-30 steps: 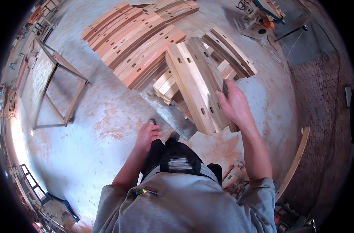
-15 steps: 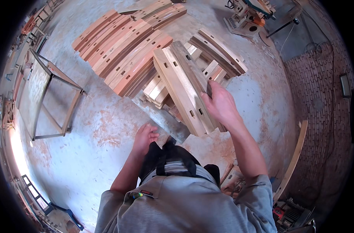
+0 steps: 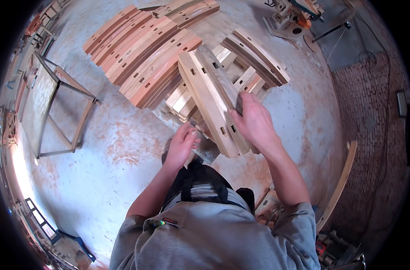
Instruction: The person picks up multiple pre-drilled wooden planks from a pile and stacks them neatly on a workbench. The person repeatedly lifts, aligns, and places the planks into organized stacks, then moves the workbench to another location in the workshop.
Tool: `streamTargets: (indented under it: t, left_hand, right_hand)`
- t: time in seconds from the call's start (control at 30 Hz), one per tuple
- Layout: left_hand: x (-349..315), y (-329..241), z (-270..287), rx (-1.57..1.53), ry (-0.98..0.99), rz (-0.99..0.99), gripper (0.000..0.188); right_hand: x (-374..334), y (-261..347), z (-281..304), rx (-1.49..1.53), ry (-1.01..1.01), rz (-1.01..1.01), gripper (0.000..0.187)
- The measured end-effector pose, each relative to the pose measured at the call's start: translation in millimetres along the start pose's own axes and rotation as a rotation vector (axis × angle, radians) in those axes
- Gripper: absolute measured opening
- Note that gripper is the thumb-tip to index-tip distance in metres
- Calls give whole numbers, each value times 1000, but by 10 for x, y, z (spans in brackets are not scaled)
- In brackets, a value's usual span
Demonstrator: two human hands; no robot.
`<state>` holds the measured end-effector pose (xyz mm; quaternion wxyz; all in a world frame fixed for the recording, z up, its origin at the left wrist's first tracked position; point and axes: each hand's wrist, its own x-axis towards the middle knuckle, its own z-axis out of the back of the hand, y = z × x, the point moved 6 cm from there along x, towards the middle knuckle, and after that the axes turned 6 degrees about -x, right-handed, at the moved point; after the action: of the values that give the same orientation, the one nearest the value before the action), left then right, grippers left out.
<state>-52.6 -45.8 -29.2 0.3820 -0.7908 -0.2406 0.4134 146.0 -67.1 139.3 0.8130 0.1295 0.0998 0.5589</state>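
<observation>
Several pale wooden beams (image 3: 209, 96) with rectangular mortises lie side by side in front of me, slanting from far left to near right. My right hand (image 3: 254, 119) grips the right-hand side of these beams near their close end, thumb on top; its fingertips are partly hidden. Just left of the beams, my left hand (image 3: 185, 141) hovers with fingers curled in, apart from the wood, and nothing shows in it. Under the beams sit shorter pale wood pieces (image 3: 182, 101).
Reddish curved slats (image 3: 144, 67) with mortises are stacked at the far left. More slats (image 3: 256, 58) lie to the far right. A framed table (image 3: 47, 99) stands left, a machine (image 3: 292, 22) far right, a long board (image 3: 342, 184) near the brick wall (image 3: 367, 103).
My left hand has moved up and right, closer to the beams, and its fingers have curled in more. My right hand stays on the beams and has barely shifted.
</observation>
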Motion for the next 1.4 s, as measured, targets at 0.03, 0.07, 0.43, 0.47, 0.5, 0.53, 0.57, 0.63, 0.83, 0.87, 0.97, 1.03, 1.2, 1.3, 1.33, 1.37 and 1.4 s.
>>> streamTargets:
  t: [0.03, 0.07, 0.43, 0.47, 0.5, 0.53, 0.57, 0.63, 0.83, 0.87, 0.97, 1.03, 1.2, 1.3, 1.33, 1.37, 1.4]
  left_hand:
    - [26, -46, -57, 8, 16, -29, 54]
    - [50, -87, -111, 16, 32, -58, 54]
    - [394, -185, -448, 83, 52, -157, 53]
    - [431, -177, -475, 47, 78, -152, 53]
    - [471, -176, -521, 15, 98, -146, 54]
    - [477, -233, -627, -9, 116, -130, 54]
    - [503, -250, -692, -28, 121, -122, 55]
    - [525, -250, -780, -59, 128, -97, 56]
    - [599, -182, -916, -90, 9, 5, 57]
    - [603, -182, -949, -104, -1, 11, 57]
    - [623, -207, -994, -112, -10, 22, 58]
    - [627, -234, -1010, -139, -39, 61, 58]
    - [653, -310, -1146, -201, -41, 84, 56]
    - [696, -301, -1109, -222, -36, 96, 57]
    - [709, -302, -1101, -231, -48, 92, 56]
    - [720, -309, -1098, -240, -59, 89, 56]
    - [727, -314, -1106, -248, -71, 85, 56]
  right_hand:
    - [16, 6, 12, 8, 13, -3, 38]
    - [27, 0, 11, 16, 25, -7, 39]
    - [240, -973, -379, 1015, 216, -261, 42]
    - [221, -1064, -502, 1046, 243, -274, 44]
    - [210, -1148, -608, 1081, 274, -286, 45]
    - [170, -1178, -714, 1187, 396, -305, 54]
    - [168, -1196, -803, 1301, 428, -311, 56]
    - [177, -1215, -922, 1363, 450, -288, 56]
    - [239, -1229, -1009, 1388, 522, -172, 61]
    - [240, -1264, -1049, 1428, 529, -171, 62]
    - [261, -1387, -1160, 1514, 565, -194, 65]
    - [249, -1433, -1084, 1546, 565, -263, 66]
    - [213, -1517, -1017, 1571, 505, -245, 69]
    - [226, -1620, -971, 1636, 386, -266, 71]
    - [226, -1655, -931, 1668, 350, -254, 72]
    - [228, -1696, -908, 1699, 313, -242, 72]
    - [227, -1752, -930, 1715, 289, -241, 73]
